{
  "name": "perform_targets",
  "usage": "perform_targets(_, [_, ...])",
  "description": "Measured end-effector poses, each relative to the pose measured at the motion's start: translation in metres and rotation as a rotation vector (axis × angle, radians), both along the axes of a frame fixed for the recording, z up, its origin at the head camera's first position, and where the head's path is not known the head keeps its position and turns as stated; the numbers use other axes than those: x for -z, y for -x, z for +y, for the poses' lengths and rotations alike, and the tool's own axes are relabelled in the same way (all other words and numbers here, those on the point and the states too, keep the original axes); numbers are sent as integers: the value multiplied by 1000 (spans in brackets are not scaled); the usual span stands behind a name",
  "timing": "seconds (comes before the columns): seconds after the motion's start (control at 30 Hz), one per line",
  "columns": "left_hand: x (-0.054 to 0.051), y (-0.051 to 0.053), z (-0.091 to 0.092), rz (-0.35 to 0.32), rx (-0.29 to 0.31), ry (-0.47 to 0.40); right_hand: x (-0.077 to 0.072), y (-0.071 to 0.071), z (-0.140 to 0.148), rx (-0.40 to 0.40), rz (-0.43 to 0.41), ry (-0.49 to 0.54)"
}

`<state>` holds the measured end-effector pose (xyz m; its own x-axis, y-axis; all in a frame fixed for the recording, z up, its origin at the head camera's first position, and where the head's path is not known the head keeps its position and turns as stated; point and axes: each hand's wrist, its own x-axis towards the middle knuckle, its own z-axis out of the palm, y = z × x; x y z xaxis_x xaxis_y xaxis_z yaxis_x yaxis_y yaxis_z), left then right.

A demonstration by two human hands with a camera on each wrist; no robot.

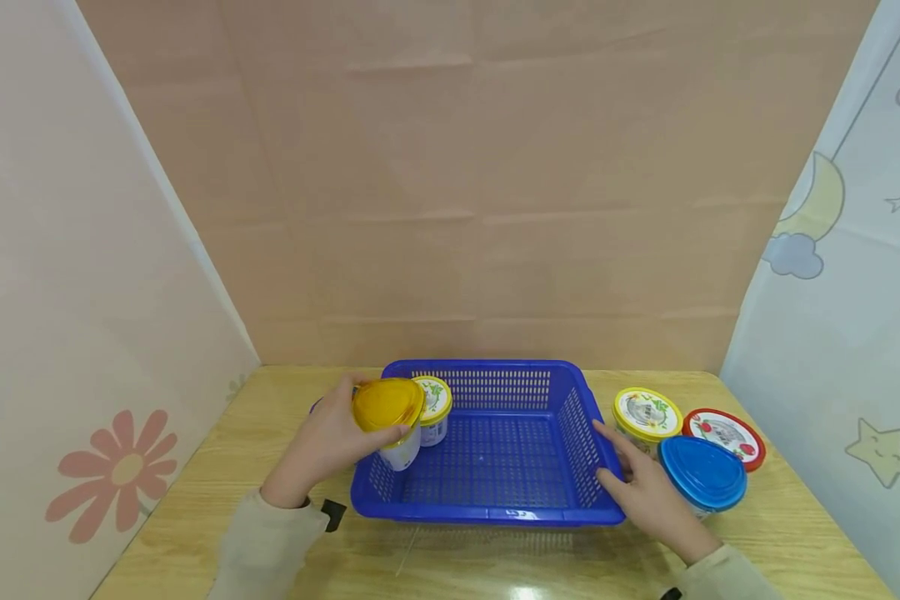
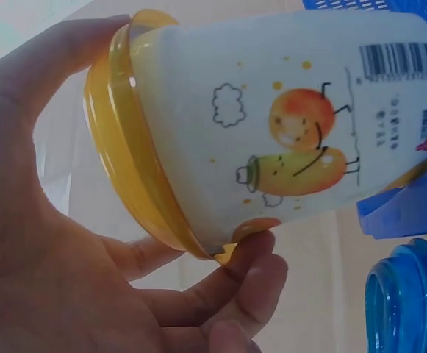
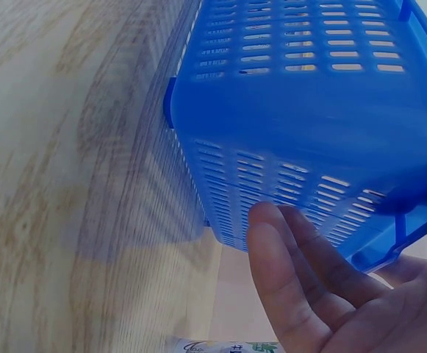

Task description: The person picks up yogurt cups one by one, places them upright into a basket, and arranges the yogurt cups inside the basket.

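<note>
My left hand [image 1: 328, 446] grips a white plastic tub [image 2: 272, 125] by its amber lid [image 1: 388, 402], holding it tilted over the left end of the blue basket [image 1: 487, 515]. Fruit drawings and a barcode show on the tub's side in the left wrist view. Beside it, a tub with a yellow-rimmed lid [image 1: 433, 400] stands inside the basket's back left part. My right hand [image 1: 648, 492] holds the basket's right rim, and its fingers [image 3: 272, 257] lie along the outer wall. A blue-lidded tub [image 2: 408, 294] is partly visible near the left hand, mostly hidden in the head view.
Right of the basket on the wooden table [image 1: 487, 575] stand a yellow-lidded tub [image 1: 647, 414], a red-lidded tub [image 1: 727, 437] and another blue-lidded tub [image 1: 702, 472], close to the right hand. Covered walls rise behind and at both sides.
</note>
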<state>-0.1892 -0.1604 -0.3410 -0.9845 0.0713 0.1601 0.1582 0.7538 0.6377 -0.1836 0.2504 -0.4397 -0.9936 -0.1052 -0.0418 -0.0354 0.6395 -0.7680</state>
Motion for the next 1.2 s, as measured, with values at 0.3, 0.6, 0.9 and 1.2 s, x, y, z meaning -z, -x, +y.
perform_targets(0.3, [5,1,3,-45,25,55,-1,0,0,-7,11,-15])
perform_targets(0.6, [10,2,4,-52,27,76,0,0,1,-9,19,-9])
perform_targets(0.9, [12,5,5,-84,27,146,1,0,1,-12,14,-6])
perform_targets(1.2, [12,5,10,-137,34,180,1,0,0,-3,6,-15])
